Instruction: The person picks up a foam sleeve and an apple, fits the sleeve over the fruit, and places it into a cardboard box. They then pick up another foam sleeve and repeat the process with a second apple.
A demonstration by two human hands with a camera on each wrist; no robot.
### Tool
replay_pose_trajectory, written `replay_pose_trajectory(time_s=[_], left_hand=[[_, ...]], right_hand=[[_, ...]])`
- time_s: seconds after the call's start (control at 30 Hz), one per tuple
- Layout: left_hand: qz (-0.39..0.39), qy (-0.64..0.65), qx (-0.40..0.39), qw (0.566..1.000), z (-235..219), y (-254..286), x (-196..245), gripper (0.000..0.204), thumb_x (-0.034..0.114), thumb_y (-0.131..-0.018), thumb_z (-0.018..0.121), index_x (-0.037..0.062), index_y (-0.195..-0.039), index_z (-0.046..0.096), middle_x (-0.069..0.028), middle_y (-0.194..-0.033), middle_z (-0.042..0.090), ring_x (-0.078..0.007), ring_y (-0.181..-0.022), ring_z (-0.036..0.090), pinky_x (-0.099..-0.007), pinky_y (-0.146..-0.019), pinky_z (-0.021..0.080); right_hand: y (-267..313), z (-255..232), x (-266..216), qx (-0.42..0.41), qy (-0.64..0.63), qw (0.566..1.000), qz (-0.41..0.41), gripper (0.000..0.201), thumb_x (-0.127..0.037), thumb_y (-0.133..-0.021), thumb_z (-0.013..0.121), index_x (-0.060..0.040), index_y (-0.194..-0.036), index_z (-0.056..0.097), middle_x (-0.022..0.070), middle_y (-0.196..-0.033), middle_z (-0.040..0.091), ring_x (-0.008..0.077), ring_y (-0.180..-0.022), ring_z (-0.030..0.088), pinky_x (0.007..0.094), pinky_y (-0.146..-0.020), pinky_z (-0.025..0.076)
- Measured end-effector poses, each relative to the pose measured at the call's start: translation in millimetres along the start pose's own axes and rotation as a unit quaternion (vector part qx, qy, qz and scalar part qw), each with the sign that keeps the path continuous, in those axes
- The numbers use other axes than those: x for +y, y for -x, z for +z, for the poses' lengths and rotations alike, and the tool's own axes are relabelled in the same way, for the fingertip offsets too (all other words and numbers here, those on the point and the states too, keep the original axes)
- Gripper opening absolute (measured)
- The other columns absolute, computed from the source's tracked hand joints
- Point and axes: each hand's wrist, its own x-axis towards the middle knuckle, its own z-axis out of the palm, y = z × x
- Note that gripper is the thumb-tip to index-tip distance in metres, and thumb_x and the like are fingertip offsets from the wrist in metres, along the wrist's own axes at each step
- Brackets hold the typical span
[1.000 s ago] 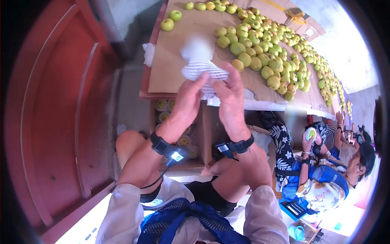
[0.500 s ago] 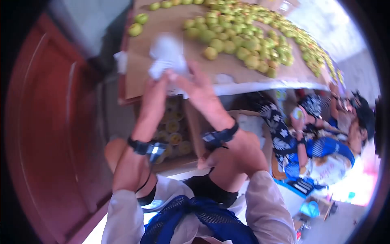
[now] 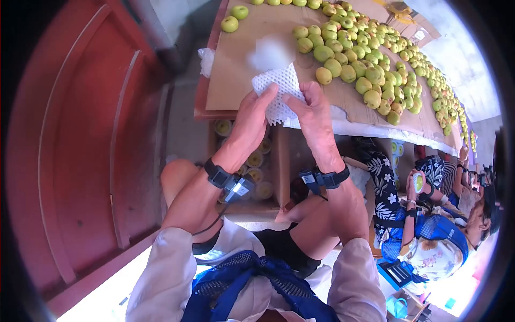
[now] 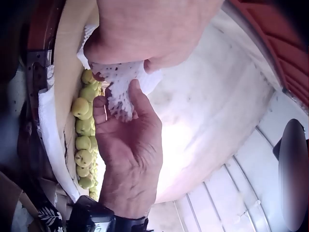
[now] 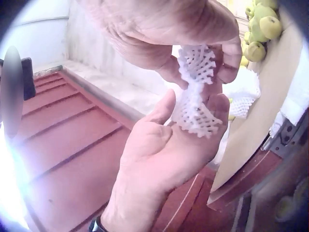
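Note:
A white foam fruit net (image 3: 277, 95) is stretched flat between my two hands, over the near edge of the table. My left hand (image 3: 253, 114) pinches one side with the thumb on top, and my right hand (image 3: 316, 111) pinches the other side. In the right wrist view the net (image 5: 197, 111) is bunched narrow at its middle, with its lattice flaring at both ends. No apple shows inside it. More white foam netting (image 5: 244, 94) lies on the table just beyond the hands.
Many green-yellow apples (image 3: 370, 70) spread over the cardboard-covered table (image 3: 228, 70). Below its edge, a carton (image 3: 280, 161) holds apples in white nets. A red door (image 3: 80, 145) stands at left. On the right sits another person (image 3: 434, 231) holding a netted apple (image 3: 418, 182).
The head view swung and came back. My hands have drawn the crumpled net out flatter and wider between them.

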Motion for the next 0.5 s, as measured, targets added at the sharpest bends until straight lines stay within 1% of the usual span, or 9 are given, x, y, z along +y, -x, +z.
replay_pose_trajectory(time_s=[0.03,0.1,0.13,0.2,0.23,0.33,0.43,0.5], left_hand=[[0.002,0.008,-0.001,1.000,-1,0,1,0.036,0.024,-0.105,0.056,-0.0018,-0.130,0.059,-0.0049,-0.120,0.065,-0.0123,-0.108,0.061,-0.0309,-0.095,0.048],[0.005,0.024,-0.004,1.000,-2,-2,2,0.037,0.025,-0.105,0.056,-0.0008,-0.132,0.057,-0.0048,-0.120,0.065,-0.0122,-0.107,0.061,-0.0305,-0.094,0.049],[0.013,0.008,0.001,1.000,-3,-3,-1,0.037,0.025,-0.105,0.056,-0.0002,-0.133,0.057,-0.0047,-0.121,0.064,-0.0122,-0.108,0.061,-0.0306,-0.095,0.048],[0.026,-0.024,0.010,0.999,-3,-5,-7,0.037,0.025,-0.106,0.056,0.0009,-0.134,0.056,-0.0046,-0.122,0.063,-0.0121,-0.109,0.060,-0.0309,-0.095,0.048],[0.019,-0.005,0.009,1.000,-3,-6,-10,0.036,0.024,-0.106,0.056,0.0014,-0.134,0.056,-0.0040,-0.122,0.063,-0.0120,-0.109,0.060,-0.0309,-0.094,0.048],[0.008,0.038,0.002,0.999,0,-6,-10,0.033,0.024,-0.105,0.057,0.0027,-0.131,0.056,-0.0029,-0.120,0.062,-0.0115,-0.109,0.059,-0.0313,-0.094,0.048],[0.004,0.043,-0.012,0.999,-1,-5,-9,0.029,0.024,-0.104,0.058,0.0035,-0.125,0.057,-0.0027,-0.116,0.061,-0.0114,-0.108,0.058,-0.0320,-0.094,0.048],[-0.008,0.041,-0.020,0.999,-7,-9,-10,0.027,0.024,-0.104,0.059,0.0038,-0.121,0.057,-0.0030,-0.114,0.061,-0.0113,-0.107,0.058,-0.0327,-0.094,0.048]], right_hand=[[0,1,0,0.002,-0.002,1.000,-0.002,0.026,-0.010,-0.088,0.074,0.0026,-0.104,0.057,0.0107,-0.101,0.066,0.0144,-0.093,0.061,0.0317,-0.082,0.051],[2,1,3,0.027,0.093,0.993,-0.061,0.026,-0.009,-0.087,0.074,0.0004,-0.106,0.059,0.0075,-0.098,0.064,0.0145,-0.091,0.061,0.0311,-0.080,0.049],[3,2,4,0.040,0.139,0.985,-0.090,0.026,-0.008,-0.087,0.074,-0.0007,-0.107,0.060,0.0059,-0.096,0.064,0.0145,-0.089,0.061,0.0309,-0.079,0.049],[5,8,1,0.069,0.257,0.951,-0.159,0.025,-0.007,-0.085,0.073,-0.0017,-0.106,0.061,0.0089,-0.096,0.064,0.0225,-0.089,0.063,0.0338,-0.079,0.050],[6,10,0,0.084,0.315,0.926,-0.193,0.025,-0.006,-0.084,0.073,-0.0022,-0.106,0.061,0.0104,-0.096,0.064,0.0264,-0.089,0.064,0.0352,-0.079,0.051],[10,17,-3,0.097,0.361,0.909,-0.184,0.025,-0.006,-0.083,0.071,-0.0064,-0.107,0.063,0.0138,-0.099,0.063,0.0347,-0.091,0.064,0.0390,-0.078,0.051],[14,22,-1,0.075,0.365,0.911,-0.177,0.027,-0.006,-0.084,0.069,-0.0099,-0.109,0.064,0.0131,-0.102,0.062,0.0351,-0.090,0.064,0.0403,-0.076,0.052],[15,24,2,0.065,0.381,0.903,-0.188,0.029,-0.006,-0.084,0.069,-0.0116,-0.111,0.064,0.0127,-0.103,0.062,0.0350,-0.090,0.064,0.0407,-0.076,0.052]])
